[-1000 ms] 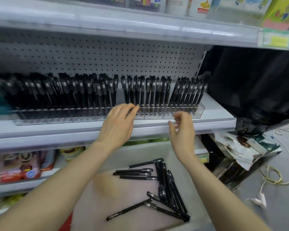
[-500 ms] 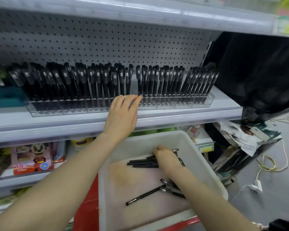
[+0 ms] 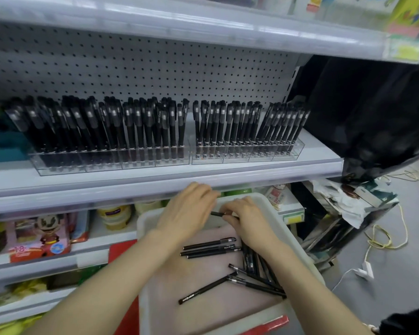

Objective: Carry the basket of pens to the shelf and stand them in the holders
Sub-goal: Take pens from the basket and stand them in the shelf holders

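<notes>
Along the white shelf [image 3: 155,182], clear holders [image 3: 111,163] stand packed with black pens [image 3: 140,126]. Below, at the white basket's [image 3: 298,250] far rim, the left hand [image 3: 186,211] curls beside a pen [image 3: 217,214], though I cannot tell whether it holds it. The right hand [image 3: 247,221] pinches that pen. Loose pens [image 3: 211,249] lie toward the basket's right side. A yellow cable [image 3: 382,240] trails over the grey floor [image 3: 397,286].

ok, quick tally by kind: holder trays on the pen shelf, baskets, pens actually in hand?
holder trays: 2
basket: 1
pen in hand: 1, gripped by the right hand
total: 4
</notes>
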